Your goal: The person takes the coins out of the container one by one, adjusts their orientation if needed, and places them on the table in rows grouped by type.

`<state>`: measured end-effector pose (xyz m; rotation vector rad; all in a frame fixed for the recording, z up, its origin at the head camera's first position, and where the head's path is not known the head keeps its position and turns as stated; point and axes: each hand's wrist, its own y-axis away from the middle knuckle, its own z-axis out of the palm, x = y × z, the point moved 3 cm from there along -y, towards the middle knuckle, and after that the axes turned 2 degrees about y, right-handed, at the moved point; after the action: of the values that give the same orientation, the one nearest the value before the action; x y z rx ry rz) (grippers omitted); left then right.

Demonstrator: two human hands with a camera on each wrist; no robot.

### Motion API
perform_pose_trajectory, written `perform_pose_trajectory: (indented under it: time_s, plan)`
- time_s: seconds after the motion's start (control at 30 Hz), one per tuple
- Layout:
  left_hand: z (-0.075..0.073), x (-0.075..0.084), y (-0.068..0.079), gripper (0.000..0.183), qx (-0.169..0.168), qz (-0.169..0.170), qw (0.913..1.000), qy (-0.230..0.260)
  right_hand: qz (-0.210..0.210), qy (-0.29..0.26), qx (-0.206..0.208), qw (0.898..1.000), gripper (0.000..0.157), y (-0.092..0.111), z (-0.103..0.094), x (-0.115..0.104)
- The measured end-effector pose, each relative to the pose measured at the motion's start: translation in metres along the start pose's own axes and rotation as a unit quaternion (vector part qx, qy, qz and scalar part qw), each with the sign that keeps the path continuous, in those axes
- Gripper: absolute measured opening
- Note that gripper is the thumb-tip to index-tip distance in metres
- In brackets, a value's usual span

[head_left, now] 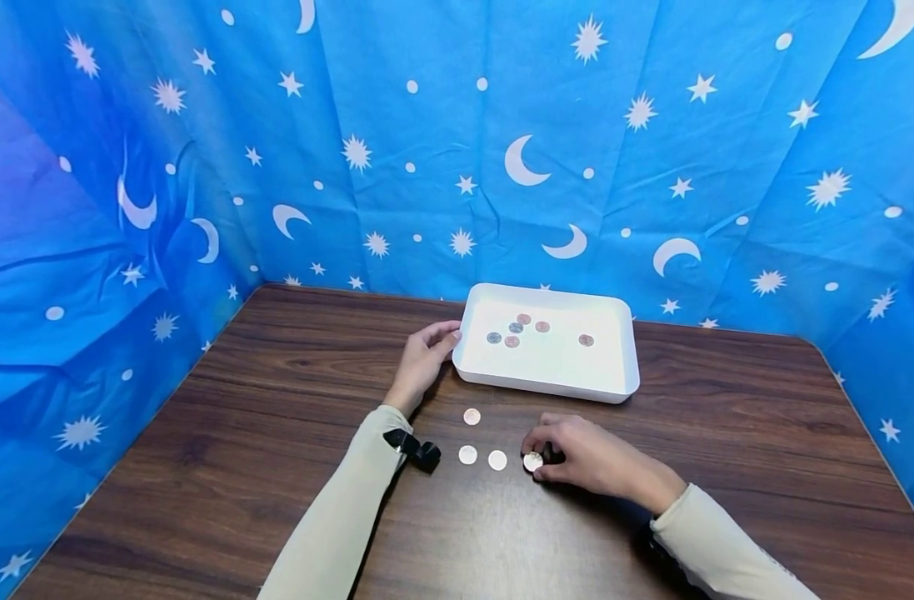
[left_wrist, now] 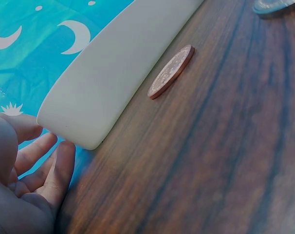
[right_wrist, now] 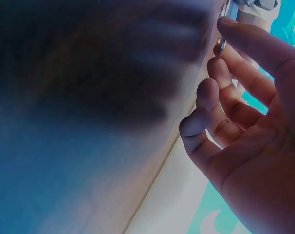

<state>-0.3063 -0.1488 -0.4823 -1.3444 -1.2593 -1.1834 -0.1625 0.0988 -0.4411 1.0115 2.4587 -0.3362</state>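
Note:
My right hand [head_left: 587,454] pinches a shiny coin [head_left: 533,461] between thumb and index finger, low over the table. In the right wrist view the coin's thin edge [right_wrist: 223,47] shows between those two fingertips, and the other fingers are loosely bent. My left hand [head_left: 424,358] is at the left end of a white tray [head_left: 546,387]. Seen from the left wrist, its index finger [left_wrist: 28,127] touches the tray's corner, with the thumb just below. Left of the right hand lie two bright coins [head_left: 497,460], and a copper coin [head_left: 471,417] lies nearer the tray.
Inside the tray lie several copper and dark grey coins [head_left: 542,327]. The dark wooden table [head_left: 277,417] ends at a blue cloth [head_left: 427,208] with moons and stars behind and at both sides. A black wrist camera [head_left: 424,455] hangs by the left forearm, near the loose coins.

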Motion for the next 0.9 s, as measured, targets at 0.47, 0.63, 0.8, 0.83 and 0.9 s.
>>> perform_pose_trajectory:
  time_s: [0.47,0.63,0.8,0.83,0.9]
  plan:
    - [-0.0013,-0.0005,-0.0006,0.033,0.001,0.0,1.0,0.001,0.007,-0.009,-0.017,1.0,0.018,-0.0025,0.0021,-0.0036]
    - [-0.0017,0.0016,-0.0002,0.033,0.0,0.005,1.0,0.002,0.001,-0.005,-0.011,1.0,0.02,-0.0032,0.0019,-0.0039]
    - [-0.0018,0.0013,0.0005,0.033,-0.001,0.002,1.0,0.001,0.006,-0.004,-0.012,1.0,0.019,-0.0039,0.0036,-0.0039]
    - [-0.0014,0.0008,0.0004,0.034,-0.002,0.0,1.0,-0.001,0.011,-0.006,-0.013,1.0,0.019,-0.0038,0.0041,-0.0039]
    - [-0.0005,-0.0005,0.0006,0.034,-0.004,-0.005,1.0,-0.002,0.017,-0.009,-0.015,1.0,0.018,-0.0033,0.0051,-0.0036]
